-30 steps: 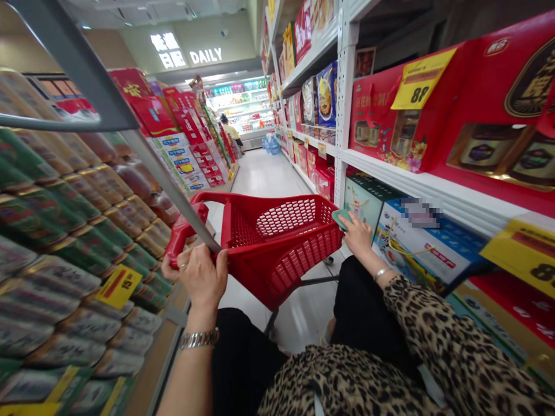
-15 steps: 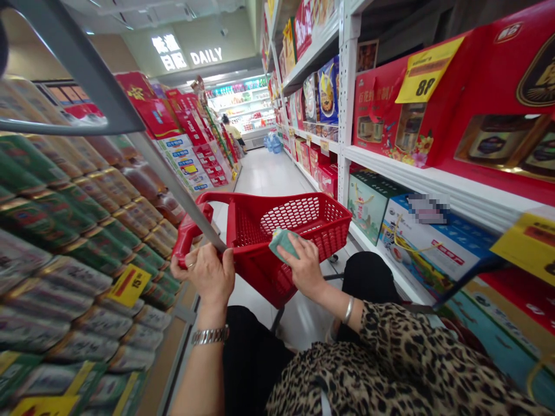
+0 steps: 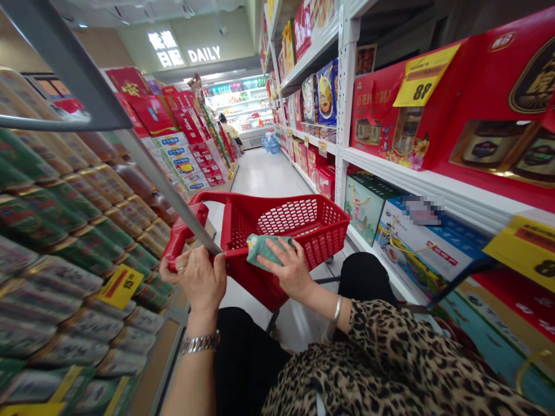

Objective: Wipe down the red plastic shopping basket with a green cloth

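Observation:
A red plastic shopping cart basket point(image 3: 303, 208) with perforated walls is tilted in front of me. My left hand point(image 3: 198, 278), with a ring and a metal watch, is closed at the lower end of the cart's grey metal bar point(image 3: 158, 184), beside the red end piece point(image 3: 180, 238). Which of the two its fingers wrap is partly hidden. My right hand point(image 3: 286, 268), with a bangle on the wrist, presses a folded green cloth point(image 3: 263, 249) against the basket's near rim. The cloth's far side is out of sight.
Stacked shrink-wrapped cans point(image 3: 65, 231) rise close on the left. White shelves point(image 3: 390, 156) with red gift boxes point(image 3: 385, 115) stand close on the right. An aisle floor point(image 3: 255, 173) runs ahead to blue-wrapped bottles point(image 3: 271, 141), a person point(image 3: 229, 128) and a lit cooler point(image 3: 247, 104).
My right hand has slid the cloth leftward along the basket rim, towards my left hand. My left hand keeps its hold; the whole view has shifted slightly.

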Demonstrator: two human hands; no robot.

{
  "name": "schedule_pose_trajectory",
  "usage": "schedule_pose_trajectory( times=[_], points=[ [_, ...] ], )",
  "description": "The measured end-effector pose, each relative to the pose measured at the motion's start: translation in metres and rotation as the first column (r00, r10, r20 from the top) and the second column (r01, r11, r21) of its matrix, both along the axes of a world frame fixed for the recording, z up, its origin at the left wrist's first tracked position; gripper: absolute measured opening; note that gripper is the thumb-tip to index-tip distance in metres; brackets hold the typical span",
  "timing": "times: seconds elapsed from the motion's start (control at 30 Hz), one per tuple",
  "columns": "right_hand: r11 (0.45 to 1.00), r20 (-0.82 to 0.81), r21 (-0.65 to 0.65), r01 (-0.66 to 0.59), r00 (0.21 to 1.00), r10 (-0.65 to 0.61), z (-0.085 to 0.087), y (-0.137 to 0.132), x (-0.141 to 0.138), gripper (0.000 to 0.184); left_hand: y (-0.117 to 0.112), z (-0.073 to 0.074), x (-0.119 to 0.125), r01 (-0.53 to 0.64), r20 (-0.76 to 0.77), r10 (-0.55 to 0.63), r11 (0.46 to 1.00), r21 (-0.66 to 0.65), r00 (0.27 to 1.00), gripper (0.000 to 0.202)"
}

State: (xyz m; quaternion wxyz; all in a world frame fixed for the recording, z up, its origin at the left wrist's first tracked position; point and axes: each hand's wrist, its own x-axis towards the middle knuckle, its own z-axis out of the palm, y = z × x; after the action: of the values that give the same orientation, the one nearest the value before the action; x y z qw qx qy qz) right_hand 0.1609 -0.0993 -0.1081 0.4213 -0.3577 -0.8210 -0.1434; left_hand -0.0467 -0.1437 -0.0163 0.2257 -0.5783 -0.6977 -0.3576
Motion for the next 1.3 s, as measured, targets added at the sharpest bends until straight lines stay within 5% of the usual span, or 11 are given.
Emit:
schedule_pose_trajectory(
  times=[0.27, 0.43, 0.57, 0.77, 1.03, 1.3],
  points=[
    [0.967, 0.099, -0.019, 0.253, 0.963, -0.25, -0.046, 0.045, 0.114, 0.058, -0.004, 0.003, -0.001, 0.017, -0.035, -0.015, 0.998, 0.067, 0.999, 0.035],
    [0.879, 0.13, -0.172, 0.444, 0.895, -0.427, -0.049, 0.067, 0.167, 0.062, -0.006, 0.001, -0.001, 0.027, -0.015, -0.026, 0.997, 0.068, 1.0, 0.033],
    [0.769, 0.088, -0.327, 0.549, 0.828, -0.554, -0.043, 0.083, 0.184, 0.068, -0.006, 0.001, 0.0, 0.004, -0.035, -0.002, 0.998, 0.057, 0.999, 0.033],
    [0.746, -0.024, -0.376, 0.55, 0.799, -0.601, -0.035, 0.08, 0.158, 0.064, -0.004, 0.003, 0.004, 0.014, 0.06, -0.017, 0.999, 0.044, 0.998, 0.035],
    [0.874, -0.037, -0.279, 0.397, 0.906, -0.422, -0.025, 0.054, 0.092, 0.064, -0.009, 0.005, 0.003, 0.021, 0.039, -0.02, 1.0, -0.02, 0.999, 0.051],
    [0.772, 0.057, -0.494, 0.399, 0.901, -0.429, 0.017, 0.047, 0.069, 0.057, -0.005, 0.011, 0.007, -0.032, 0.029, 0.036, 0.991, -0.13, 0.999, 0.056]
  ],
)
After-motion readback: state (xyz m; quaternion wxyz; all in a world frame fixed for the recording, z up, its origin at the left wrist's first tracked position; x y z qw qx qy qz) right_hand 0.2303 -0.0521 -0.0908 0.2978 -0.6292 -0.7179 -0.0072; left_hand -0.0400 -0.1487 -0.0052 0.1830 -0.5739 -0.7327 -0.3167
